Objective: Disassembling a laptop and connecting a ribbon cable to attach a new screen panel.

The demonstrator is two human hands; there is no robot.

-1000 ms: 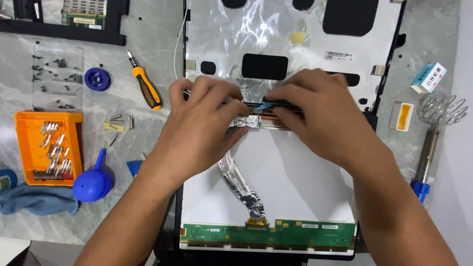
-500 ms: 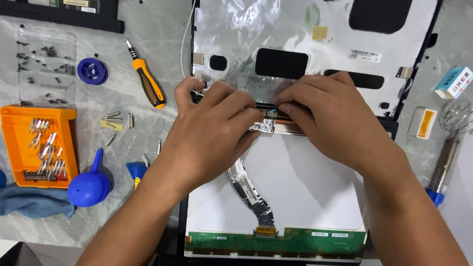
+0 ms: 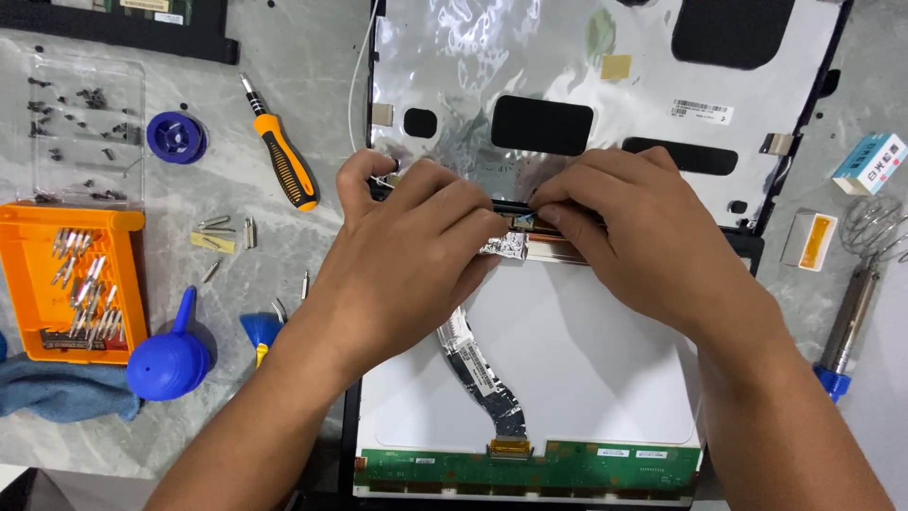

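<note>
Right now both my hands meet at the centre of the view, where the thin black bar [image 3: 511,204] lies between the foil-backed lid [image 3: 567,66] at twelve o'clock and the white screen panel [image 3: 577,350] at six. My left hand [image 3: 416,255] has its fingers curled down, pressing on the bar; my right hand [image 3: 643,237] pinches the small connector end [image 3: 526,223] between thumb and fingertips. To do this well, I judge I should pull level and gently, sparing the silver ribbon cable [image 3: 478,364]. The orange screwdriver [image 3: 284,161] lies on the desk [image 3: 236,237] at ten o'clock.
</note>
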